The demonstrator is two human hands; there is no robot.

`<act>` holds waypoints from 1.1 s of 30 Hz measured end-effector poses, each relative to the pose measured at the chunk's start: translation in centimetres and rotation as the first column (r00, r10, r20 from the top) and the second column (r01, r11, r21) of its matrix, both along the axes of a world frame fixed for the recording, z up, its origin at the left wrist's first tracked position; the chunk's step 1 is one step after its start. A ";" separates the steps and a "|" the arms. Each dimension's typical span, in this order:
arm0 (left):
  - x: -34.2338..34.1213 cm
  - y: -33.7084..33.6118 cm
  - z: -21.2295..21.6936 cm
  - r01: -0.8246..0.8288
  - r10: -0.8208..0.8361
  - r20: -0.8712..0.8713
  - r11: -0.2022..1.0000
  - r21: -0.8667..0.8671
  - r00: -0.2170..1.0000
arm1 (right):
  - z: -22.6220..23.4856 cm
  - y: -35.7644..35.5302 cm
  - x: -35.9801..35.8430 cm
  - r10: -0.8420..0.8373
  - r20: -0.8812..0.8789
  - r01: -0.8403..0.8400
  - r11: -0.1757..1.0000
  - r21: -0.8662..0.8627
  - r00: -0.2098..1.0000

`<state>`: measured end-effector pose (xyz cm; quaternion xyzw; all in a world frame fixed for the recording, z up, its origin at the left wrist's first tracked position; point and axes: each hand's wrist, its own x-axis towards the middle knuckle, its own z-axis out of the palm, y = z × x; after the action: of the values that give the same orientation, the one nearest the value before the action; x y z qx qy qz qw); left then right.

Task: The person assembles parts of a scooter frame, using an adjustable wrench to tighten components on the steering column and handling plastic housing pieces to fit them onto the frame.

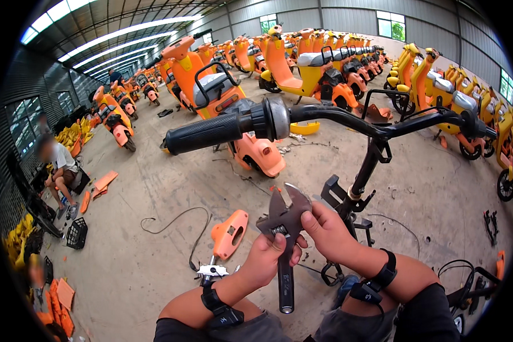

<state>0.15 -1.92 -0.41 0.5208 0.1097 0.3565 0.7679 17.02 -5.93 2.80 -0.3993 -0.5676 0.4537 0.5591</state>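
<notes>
Steel wrench (284,228) stood upright before you, your left hand (266,257) wrapped around its shaft, thumb at the adjusting wheel. Your right hand (325,228) pinched the movable jaw, steadying it below the handlebar (330,117).

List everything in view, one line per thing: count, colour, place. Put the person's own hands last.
adjustable wrench: one, dark grey metal, centre, jaws up, handle hanging down.
handlebar: one, black, across the upper middle, rubber grip at its left end.
steering stem: one, black, below the handlebar, right of the wrench.
scooters: many, orange and yellow, in rows across the far floor.
orange cover panel: one, on the concrete floor left of the hands.
loose cable: one, black, on the floor, left of centre.
seated person: one, far left.
black crate: one, by that person.
left hand: gripping the wrench below its head.
right hand: fingers on the wrench head.
</notes>
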 end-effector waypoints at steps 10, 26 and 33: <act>0.5 0.6 -0.2 0.121 -0.116 -0.049 0.985 0.119 0.992 | 1.5 -1.3 -0.3 0.026 -0.159 -0.053 0.985 -0.165 0.987; 1.1 0.5 -0.1 0.068 -0.054 -0.119 0.991 0.116 0.991 | 1.8 -1.0 -0.3 -0.042 -0.212 -0.010 0.971 -0.240 0.976; 0.9 0.9 -0.4 0.118 -0.103 -0.138 0.988 0.104 0.985 | 1.7 -1.0 -0.8 -0.095 -0.234 0.033 0.965 -0.259 0.968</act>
<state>1.00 -1.00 -0.83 0.5906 0.1111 0.2837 0.7472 16.20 -6.94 4.51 -0.4267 -0.4187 0.5496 0.5836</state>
